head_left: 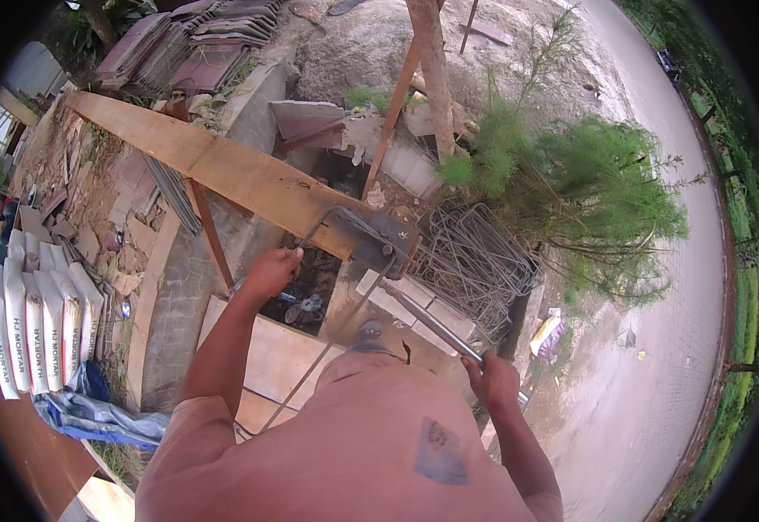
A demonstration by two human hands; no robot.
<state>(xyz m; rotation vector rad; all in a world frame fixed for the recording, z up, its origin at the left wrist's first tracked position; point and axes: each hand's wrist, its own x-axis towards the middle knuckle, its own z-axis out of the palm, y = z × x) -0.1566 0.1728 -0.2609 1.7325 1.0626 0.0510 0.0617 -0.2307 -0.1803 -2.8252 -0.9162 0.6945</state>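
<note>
My left hand (273,271) is closed on the short bent end of a thin steel rod (363,301). That rod turns across a dark metal plate (369,250) with pegs, then runs back toward my body on the left. The plate sits on the near end of a long wooden plank (214,165). My right hand (494,380) is wrapped around a metal pipe lever (439,325), which slants from the plate's near edge toward my right side. How the lever's far tip meets the rod is too small to tell.
A heap of bent steel stirrups (475,270) lies right of the plank. Beyond it stand a leafy green bush (580,187) and a wooden post (433,78). White sacks (49,326) and a blue tarp (92,413) are at the left. Broken tiles (140,235) litter the ground.
</note>
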